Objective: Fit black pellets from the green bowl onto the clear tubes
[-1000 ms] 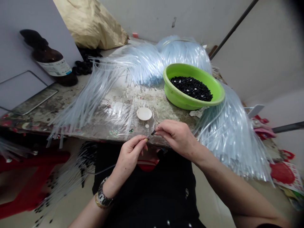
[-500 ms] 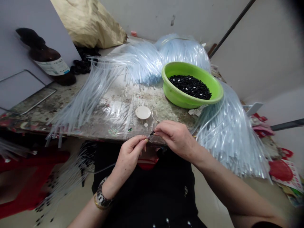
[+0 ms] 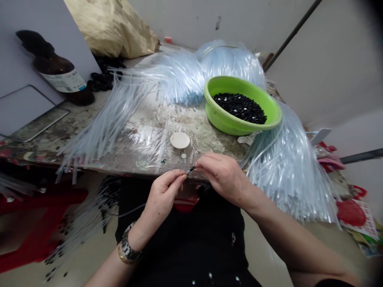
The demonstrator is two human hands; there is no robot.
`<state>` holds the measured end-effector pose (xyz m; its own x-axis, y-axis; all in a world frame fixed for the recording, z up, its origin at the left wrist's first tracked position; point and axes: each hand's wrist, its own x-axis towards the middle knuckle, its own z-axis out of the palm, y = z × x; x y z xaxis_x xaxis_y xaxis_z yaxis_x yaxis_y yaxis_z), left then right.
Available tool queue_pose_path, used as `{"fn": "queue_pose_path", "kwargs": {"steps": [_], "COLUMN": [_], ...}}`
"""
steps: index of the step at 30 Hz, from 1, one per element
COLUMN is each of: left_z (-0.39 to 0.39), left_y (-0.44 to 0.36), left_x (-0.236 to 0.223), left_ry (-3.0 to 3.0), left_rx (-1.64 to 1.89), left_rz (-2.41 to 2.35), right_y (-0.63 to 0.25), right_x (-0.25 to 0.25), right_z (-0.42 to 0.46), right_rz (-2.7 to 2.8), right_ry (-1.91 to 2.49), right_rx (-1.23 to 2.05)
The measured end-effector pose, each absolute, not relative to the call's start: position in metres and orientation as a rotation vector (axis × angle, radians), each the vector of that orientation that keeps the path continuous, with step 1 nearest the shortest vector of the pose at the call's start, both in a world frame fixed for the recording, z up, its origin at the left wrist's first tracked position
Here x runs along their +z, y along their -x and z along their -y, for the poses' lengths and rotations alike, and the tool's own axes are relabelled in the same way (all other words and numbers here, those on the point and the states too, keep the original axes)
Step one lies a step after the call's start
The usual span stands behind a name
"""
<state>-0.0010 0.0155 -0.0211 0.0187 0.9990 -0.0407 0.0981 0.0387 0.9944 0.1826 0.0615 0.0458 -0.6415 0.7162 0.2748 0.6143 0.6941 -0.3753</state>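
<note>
My left hand [image 3: 164, 195] pinches the end of a thin clear plastic tube [image 3: 131, 210] that trails down to the left over my lap. My right hand [image 3: 223, 175] pinches a small black cap [image 3: 193, 168] against that tube's tip. Both hands meet just in front of the table's near edge. A green bowl [image 3: 230, 122] of small black caps [image 3: 241, 107] stands on the table, beyond my right hand.
Heaps of clear tubes lie across the table [image 3: 125, 103] and hang over its right side [image 3: 290, 171]. A small white disc [image 3: 180, 140] lies near the front edge. A brown bottle [image 3: 58, 75], a tan sack [image 3: 113, 26] and a red stool [image 3: 32, 223] are at the left.
Both hands keep the same pinch at the tube's tip, with only a slight shift. The view has tilted a little.
</note>
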Motion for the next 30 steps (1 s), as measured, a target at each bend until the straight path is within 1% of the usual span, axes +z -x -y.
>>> {"fn": "queue_pose_path", "kwargs": {"steps": [10, 22, 30], "left_z": [-0.014, -0.015, -0.015], "left_y": [0.004, 0.0, -0.001], "left_x": [-0.013, -0.01, -0.013], "left_ry": [-1.547, -1.455, -1.74], "left_rx": [1.109, 1.037, 1.094], "left_rz": [-1.32, -1.266, -1.298], "right_y": [-0.186, -0.189, -0.189], "right_x": [0.046, 0.052, 0.048], "right_z": [-0.055, -0.052, -0.051], "right_rz": [2.637, 2.717, 2.784], "right_ry": [1.015, 1.017, 0.97], "right_rx": [0.157, 0.183, 0.088]}}
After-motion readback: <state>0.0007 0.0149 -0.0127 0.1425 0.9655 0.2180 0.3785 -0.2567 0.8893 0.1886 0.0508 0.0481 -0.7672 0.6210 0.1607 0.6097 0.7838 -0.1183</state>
